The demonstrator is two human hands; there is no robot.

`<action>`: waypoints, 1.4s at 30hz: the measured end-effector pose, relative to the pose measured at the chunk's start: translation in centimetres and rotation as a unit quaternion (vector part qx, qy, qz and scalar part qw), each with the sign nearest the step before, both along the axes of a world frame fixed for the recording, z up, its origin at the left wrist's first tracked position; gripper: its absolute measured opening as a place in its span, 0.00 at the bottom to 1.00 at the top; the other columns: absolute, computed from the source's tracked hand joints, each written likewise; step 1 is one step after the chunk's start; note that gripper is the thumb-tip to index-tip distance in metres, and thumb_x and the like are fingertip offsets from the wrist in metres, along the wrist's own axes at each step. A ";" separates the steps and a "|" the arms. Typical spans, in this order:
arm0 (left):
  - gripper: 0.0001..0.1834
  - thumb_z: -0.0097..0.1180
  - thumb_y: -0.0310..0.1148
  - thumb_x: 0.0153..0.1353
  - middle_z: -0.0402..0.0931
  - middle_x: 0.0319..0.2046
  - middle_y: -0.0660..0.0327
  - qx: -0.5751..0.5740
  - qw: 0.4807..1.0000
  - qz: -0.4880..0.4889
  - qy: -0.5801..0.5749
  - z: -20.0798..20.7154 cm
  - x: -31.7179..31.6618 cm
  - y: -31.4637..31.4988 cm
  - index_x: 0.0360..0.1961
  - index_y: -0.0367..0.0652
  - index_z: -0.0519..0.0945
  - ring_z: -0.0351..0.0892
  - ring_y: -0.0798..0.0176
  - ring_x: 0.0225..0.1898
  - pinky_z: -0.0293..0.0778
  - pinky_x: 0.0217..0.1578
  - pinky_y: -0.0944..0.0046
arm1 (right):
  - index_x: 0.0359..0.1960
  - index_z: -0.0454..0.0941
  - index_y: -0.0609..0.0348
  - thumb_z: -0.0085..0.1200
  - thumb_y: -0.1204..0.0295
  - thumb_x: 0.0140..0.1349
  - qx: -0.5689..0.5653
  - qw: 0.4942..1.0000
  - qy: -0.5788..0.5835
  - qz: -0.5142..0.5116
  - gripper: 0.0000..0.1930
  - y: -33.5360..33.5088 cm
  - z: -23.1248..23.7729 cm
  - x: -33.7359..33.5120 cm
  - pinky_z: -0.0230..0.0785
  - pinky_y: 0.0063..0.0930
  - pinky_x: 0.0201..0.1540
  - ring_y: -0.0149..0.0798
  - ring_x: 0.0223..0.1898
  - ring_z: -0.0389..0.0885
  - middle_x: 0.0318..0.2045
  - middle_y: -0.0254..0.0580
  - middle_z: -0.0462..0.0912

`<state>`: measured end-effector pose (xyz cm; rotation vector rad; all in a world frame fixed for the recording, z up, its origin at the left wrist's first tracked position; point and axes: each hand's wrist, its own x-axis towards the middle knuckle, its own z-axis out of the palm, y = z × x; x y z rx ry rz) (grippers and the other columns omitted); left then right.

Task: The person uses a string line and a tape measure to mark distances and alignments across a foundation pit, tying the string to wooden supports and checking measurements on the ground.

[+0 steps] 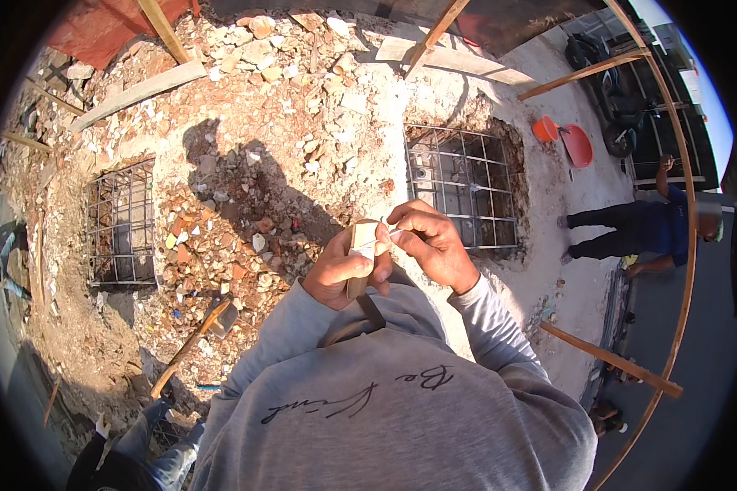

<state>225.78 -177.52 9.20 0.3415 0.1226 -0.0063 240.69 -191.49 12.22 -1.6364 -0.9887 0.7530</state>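
Tan wood-like block (363, 236): likely light, stiff; my left hand (337, 266) grips its sides.
White string (369, 250): likely limp; my right hand (436, 245) pinches it.

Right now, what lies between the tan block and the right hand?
In the head view, thin white string runs from the tan block, held in the left hand, to the right hand.

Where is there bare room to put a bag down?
The pale ground, mostly bare, between the right metal grid, the orange bucket and the standing person. Crowded: between that grid and the left metal grid, where broken stones lie thick.
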 end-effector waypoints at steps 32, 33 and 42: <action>0.25 0.69 0.28 0.55 0.75 0.34 0.49 0.192 0.952 -0.051 -0.234 11.5 19.6 1.1 0.48 0.35 0.67 0.82 0.56 0.27 0.84 0.24 0.58 | 0.30 0.76 0.65 0.55 0.73 0.68 0.175 0.980 -0.067 -0.065 0.09 -2.9 1.2 19.8 0.66 0.27 0.33 0.28 0.28 0.72 0.25 0.38 0.76; 0.26 0.69 0.28 0.55 0.75 0.34 0.49 0.190 0.948 -0.062 -0.247 11.7 20.8 0.1 0.49 0.36 0.66 0.82 0.57 0.26 0.84 0.24 0.58 | 0.30 0.76 0.65 0.55 0.73 0.68 0.173 0.981 -0.061 -0.057 0.09 -2.9 1.6 20.7 0.66 0.27 0.33 0.28 0.28 0.72 0.25 0.38 0.76; 0.31 0.71 0.33 0.53 0.72 0.32 0.59 0.300 0.949 -0.036 -0.095 14.2 23.5 -1.4 0.52 0.35 0.66 0.80 0.66 0.23 0.82 0.21 0.67 | 0.31 0.78 0.63 0.59 0.74 0.63 0.188 0.973 -0.098 0.091 0.05 -1.8 4.3 26.1 0.66 0.29 0.29 0.32 0.26 0.75 0.25 0.40 0.77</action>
